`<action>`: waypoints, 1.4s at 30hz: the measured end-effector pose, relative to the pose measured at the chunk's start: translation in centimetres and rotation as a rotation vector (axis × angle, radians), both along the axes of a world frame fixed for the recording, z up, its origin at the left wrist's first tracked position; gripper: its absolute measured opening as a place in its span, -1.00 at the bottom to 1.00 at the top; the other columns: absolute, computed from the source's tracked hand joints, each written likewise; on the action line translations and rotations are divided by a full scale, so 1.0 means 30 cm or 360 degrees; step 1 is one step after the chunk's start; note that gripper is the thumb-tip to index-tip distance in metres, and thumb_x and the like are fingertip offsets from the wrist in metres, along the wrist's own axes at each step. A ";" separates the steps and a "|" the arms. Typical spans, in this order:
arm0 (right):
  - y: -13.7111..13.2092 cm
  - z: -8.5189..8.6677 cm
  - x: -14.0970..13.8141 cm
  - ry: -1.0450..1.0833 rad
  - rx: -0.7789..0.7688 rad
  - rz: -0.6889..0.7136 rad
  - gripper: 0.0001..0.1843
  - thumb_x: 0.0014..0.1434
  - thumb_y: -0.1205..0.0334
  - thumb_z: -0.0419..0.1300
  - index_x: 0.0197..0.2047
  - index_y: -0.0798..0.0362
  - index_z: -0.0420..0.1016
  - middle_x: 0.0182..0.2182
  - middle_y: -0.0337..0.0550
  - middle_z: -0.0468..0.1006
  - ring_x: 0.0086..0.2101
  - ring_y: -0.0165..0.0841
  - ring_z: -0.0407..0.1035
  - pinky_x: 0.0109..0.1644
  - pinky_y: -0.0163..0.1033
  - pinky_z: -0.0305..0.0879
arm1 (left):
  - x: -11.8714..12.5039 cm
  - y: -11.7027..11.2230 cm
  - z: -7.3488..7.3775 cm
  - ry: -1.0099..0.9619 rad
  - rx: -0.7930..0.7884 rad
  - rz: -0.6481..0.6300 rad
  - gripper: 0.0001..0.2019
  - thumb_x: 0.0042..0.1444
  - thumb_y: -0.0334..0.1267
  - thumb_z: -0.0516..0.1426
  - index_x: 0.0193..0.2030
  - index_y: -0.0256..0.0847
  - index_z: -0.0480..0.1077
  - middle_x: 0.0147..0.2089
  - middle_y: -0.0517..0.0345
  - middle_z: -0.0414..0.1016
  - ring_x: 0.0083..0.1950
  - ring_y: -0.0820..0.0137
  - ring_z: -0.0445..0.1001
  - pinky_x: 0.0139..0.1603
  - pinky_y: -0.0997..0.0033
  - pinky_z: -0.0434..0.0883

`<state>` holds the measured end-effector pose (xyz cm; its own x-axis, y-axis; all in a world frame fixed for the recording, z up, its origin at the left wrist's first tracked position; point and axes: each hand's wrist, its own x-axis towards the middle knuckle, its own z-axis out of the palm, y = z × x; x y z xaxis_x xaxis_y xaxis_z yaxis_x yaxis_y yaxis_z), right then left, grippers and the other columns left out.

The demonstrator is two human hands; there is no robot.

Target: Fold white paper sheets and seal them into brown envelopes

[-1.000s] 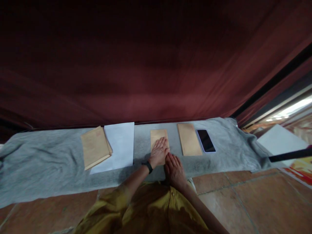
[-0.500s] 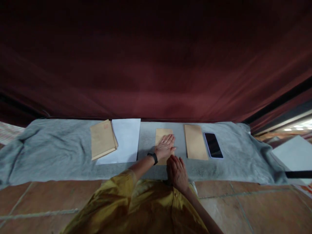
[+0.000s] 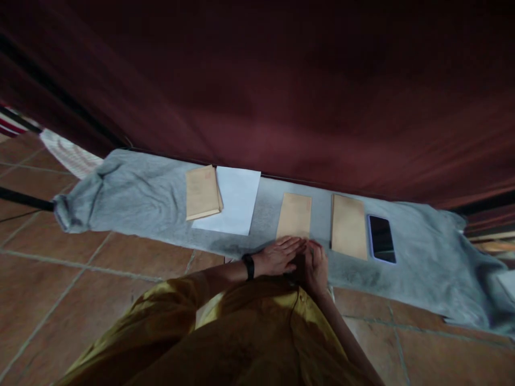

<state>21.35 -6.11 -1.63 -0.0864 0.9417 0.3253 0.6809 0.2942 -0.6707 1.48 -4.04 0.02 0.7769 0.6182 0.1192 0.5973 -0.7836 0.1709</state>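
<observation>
A brown paper envelope (image 3: 295, 214) lies flat on a grey cloth in front of me, a small reddish mark near its far right corner. Across its near end my left hand (image 3: 279, 255) is laid with fingers stretched out and close together, a black band on the wrist. My right hand (image 3: 316, 266) is at the near right corner, its fingers bent and pinched at the envelope's near edge. Both hands hide that edge, and their fingertips almost meet. To the right is a stack of brown envelopes (image 3: 348, 226).
Another small pile of envelopes (image 3: 202, 193) overlaps a white paper sheet (image 3: 237, 201) on the left. A phone (image 3: 382, 239) in a pale purple case lies at the right. Grey cloth (image 3: 137, 193) covers the narrow surface, with a dark red curtain (image 3: 257, 134) behind it.
My left hand has slid from the envelope's middle down to its near end, uncovering most of it. My right hand's fingers have bent in at the near edge. The view has tilted and shifted left.
</observation>
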 end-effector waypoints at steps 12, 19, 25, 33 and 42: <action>0.253 -0.023 -0.061 -0.0706 -0.0034 0.0120 -0.39 0.50 0.08 -0.25 0.45 0.19 0.17 0.43 0.16 0.20 0.38 -0.08 0.09 0.44 0.18 -0.04 | 0.014 -0.034 -0.040 -0.0002 0.0027 -0.0048 -0.34 0.27 0.16 0.17 0.32 -0.32 0.37 0.38 -0.19 0.38 0.45 0.15 0.26 0.52 0.15 0.05; 0.288 -0.002 -0.076 -0.0589 -0.0057 -0.0027 -0.43 0.45 0.14 -0.14 0.41 0.19 0.24 0.39 0.19 0.26 0.34 -0.07 0.16 0.40 0.16 0.04 | 0.008 -0.039 -0.007 -0.0093 -0.0134 -0.0009 -0.34 0.34 0.10 0.11 0.42 -0.27 0.23 0.46 -0.15 0.27 0.51 0.19 0.15 0.55 0.15 -0.02; 0.171 0.013 -0.020 -0.0339 -0.0229 -0.0238 -0.51 0.37 0.16 -0.03 0.25 0.15 0.43 -0.04 0.16 0.61 -0.06 -0.11 0.51 0.08 -0.01 0.39 | 0.033 -0.030 0.005 -0.0154 -0.0114 0.0180 -0.55 0.43 -0.18 0.02 0.37 -0.32 0.28 0.38 -0.14 0.39 0.46 0.28 0.26 0.50 0.25 0.11; 0.132 0.017 0.000 0.0051 -0.0577 -0.0307 -0.63 0.31 0.19 0.03 0.01 0.07 0.60 -0.19 0.03 0.66 -0.18 -0.17 0.56 -0.06 -0.13 0.46 | 0.165 0.016 0.035 0.0236 0.0004 0.0329 -0.55 0.19 -0.61 0.04 0.20 -0.42 0.46 0.21 -0.33 0.50 0.29 0.08 0.43 0.30 0.04 0.39; 0.139 0.041 0.026 0.0320 -0.0443 -0.0324 -0.61 0.27 0.07 0.02 -0.10 0.05 0.61 -0.15 -0.02 0.66 -0.12 -0.21 0.54 0.07 -0.06 0.45 | 0.245 0.041 0.140 0.0240 -0.0128 0.0520 -0.70 0.24 -0.59 0.06 0.02 -0.34 0.51 -0.04 -0.19 0.58 0.04 0.15 0.57 -0.01 0.22 0.53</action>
<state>22.13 -1.93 -0.40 0.1503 0.9875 0.0467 0.5536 -0.0449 -0.8316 8.84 -2.81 4.23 0.5423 0.8392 -0.0407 0.8368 -0.5351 0.1154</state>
